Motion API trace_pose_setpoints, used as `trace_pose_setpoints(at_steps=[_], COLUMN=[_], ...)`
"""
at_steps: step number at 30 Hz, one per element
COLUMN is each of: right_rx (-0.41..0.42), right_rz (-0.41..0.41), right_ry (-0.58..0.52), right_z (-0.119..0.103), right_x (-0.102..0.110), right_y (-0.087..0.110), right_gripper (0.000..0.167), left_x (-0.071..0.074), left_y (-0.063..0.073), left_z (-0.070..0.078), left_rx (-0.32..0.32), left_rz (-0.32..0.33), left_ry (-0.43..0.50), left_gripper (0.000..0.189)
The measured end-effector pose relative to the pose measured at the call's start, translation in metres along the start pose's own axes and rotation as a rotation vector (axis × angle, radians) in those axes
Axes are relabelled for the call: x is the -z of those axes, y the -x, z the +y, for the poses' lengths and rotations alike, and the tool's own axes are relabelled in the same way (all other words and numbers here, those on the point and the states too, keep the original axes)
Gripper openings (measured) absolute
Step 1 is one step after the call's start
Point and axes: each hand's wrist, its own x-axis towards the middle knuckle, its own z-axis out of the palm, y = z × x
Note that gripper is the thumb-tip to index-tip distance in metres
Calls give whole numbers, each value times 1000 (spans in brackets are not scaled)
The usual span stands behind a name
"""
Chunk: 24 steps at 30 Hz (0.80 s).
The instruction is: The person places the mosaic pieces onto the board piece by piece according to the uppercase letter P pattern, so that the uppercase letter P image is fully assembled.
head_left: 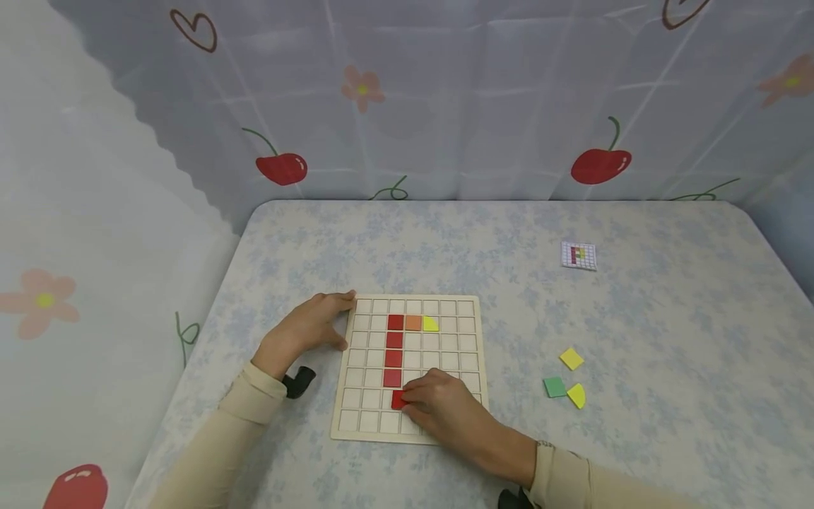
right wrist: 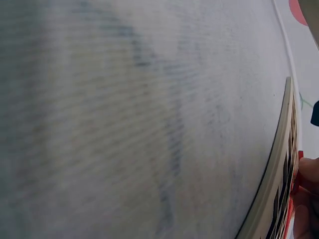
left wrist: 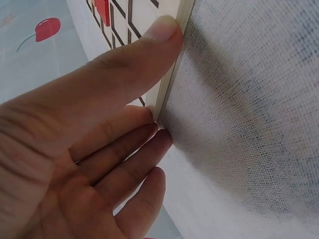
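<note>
The right hand (head_left: 454,413) pinches a red tile (head_left: 398,400) at its fingers' left, a red column (head_left: 393,359) just beyond; the left hand (head_left: 310,324), fingers spread, touches the board (head_left: 449,342).

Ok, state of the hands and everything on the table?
Board, flat on table, partly filled
Left hand, touching board's left edge
Right hand, pinching held red tile
Held red tile, pinched, not seated
Four other red tiles, seated in a column
Orange tile, seated
Yellow quarter on board, seated
Loose yellow quarter, on table
Yellow square, loose on table
Green square, loose on table
Card, pattern side up on table
</note>
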Motion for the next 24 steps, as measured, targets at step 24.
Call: trace_pose_setpoints(at_steps=[24], right_rx=[22], right_rz=[-59], right_ry=[40], right_z=[-5], right_x=[-8], right_y=[-10], right_gripper=[10], left_x=[1], left_y=[0], left_z=[1], left_rx=[11], left_rz=[-5], left_ry=[20], left_gripper=[79])
